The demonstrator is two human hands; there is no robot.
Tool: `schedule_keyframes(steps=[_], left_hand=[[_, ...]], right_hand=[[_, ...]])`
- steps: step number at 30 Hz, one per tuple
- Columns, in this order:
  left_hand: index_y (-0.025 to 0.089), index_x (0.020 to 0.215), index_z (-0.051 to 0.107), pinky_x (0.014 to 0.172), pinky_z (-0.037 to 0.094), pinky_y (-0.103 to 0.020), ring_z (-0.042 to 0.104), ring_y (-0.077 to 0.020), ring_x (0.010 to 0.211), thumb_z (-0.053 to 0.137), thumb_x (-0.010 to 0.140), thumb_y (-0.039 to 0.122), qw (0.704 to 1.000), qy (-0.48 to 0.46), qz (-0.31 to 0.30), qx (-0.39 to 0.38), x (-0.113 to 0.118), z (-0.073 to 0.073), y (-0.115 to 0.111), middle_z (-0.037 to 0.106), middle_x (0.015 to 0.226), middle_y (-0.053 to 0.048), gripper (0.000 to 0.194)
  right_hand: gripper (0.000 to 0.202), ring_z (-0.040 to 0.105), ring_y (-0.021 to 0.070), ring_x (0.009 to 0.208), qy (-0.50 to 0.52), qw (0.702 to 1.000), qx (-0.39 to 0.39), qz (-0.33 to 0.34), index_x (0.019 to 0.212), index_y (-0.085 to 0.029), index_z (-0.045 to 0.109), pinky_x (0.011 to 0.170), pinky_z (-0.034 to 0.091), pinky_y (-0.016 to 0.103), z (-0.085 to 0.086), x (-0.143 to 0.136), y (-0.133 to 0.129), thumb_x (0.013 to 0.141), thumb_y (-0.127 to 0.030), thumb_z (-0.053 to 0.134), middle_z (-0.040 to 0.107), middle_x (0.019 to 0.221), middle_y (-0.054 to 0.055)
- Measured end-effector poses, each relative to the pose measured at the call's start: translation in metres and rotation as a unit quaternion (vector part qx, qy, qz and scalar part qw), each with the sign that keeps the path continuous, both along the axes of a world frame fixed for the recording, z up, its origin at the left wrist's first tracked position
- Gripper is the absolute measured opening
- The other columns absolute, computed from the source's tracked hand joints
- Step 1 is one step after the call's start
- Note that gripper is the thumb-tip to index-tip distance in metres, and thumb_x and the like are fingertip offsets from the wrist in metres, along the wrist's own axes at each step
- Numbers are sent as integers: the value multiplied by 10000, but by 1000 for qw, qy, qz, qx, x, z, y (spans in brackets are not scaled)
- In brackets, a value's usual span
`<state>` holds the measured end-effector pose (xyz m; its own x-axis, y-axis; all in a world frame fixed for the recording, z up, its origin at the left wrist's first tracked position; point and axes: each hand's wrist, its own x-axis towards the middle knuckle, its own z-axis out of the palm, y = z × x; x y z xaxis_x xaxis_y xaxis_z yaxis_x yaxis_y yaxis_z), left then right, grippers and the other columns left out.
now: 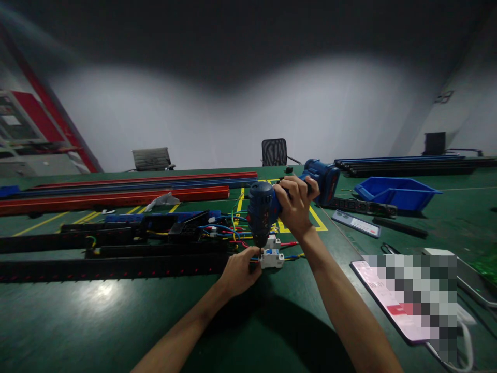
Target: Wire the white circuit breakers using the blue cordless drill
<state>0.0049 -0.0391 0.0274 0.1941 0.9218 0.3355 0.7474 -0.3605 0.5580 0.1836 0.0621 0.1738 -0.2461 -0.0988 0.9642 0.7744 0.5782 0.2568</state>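
Facing two white breakers (272,260) at the centre of the green counter (116,331), one near and one just beyond, wired on both sides. Gripping one blue drill (261,211) by its handle in the right grip (294,204), raised above the breakers, with bit pointing down at the near one's left end. Bent inward there with the left grip (241,268), fingers curled; cannot tell whether clasping breaker or wires. Flanked on the left by black rails (116,265), on the right by one blue bin (396,192) and one pink-screened phone (382,290). Backed by three chairs (274,152) on the far side.
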Motion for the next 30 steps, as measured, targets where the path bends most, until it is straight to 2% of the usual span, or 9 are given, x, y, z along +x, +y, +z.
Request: schedule_keyframes(steps=[5, 19, 23, 30], left_hand=[[281, 1164, 575, 664, 463, -245, 686, -146, 779, 604, 828, 177, 1000, 5, 3, 10, 1, 2, -2, 723, 1072, 33, 353], [276, 1148, 564, 661, 453, -241, 661, -141, 752, 599, 822, 187, 1000, 4, 0, 15, 0, 2, -3, 709, 1090, 23, 339], [272, 1137, 551, 629, 435, -243, 627, -122, 670, 586, 829, 201, 1000, 11, -6, 15, 0, 5, -4, 683, 1074, 17, 318], [259, 1086, 542, 590, 402, -239, 630, -126, 653, 583, 835, 215, 1000, 7, 8, 11, 1, 6, -4, 693, 975, 19, 258]], right_hand=[[175, 576, 188, 1114, 5, 1000, -2, -13, 1062, -248, 623, 1102, 230, 473, -1, 1, 1, 921, -165, 560, 677, 955, 15], [170, 568, 186, 1123, 4, 1000, 2, -10, 1057, -243, 625, 1110, 228, 474, -1, 1, 3, 908, -171, 590, 672, 950, 16], [178, 567, 185, 1128, 6, 1000, 6, -6, 1066, -244, 621, 1109, 230, 472, -1, 1, 2, 912, -163, 584, 672, 952, 17], [195, 560, 190, 1139, 5, 1000, -8, -9, 1076, -252, 620, 1108, 225, 473, -2, 2, 3, 905, -164, 588, 673, 970, 18]])
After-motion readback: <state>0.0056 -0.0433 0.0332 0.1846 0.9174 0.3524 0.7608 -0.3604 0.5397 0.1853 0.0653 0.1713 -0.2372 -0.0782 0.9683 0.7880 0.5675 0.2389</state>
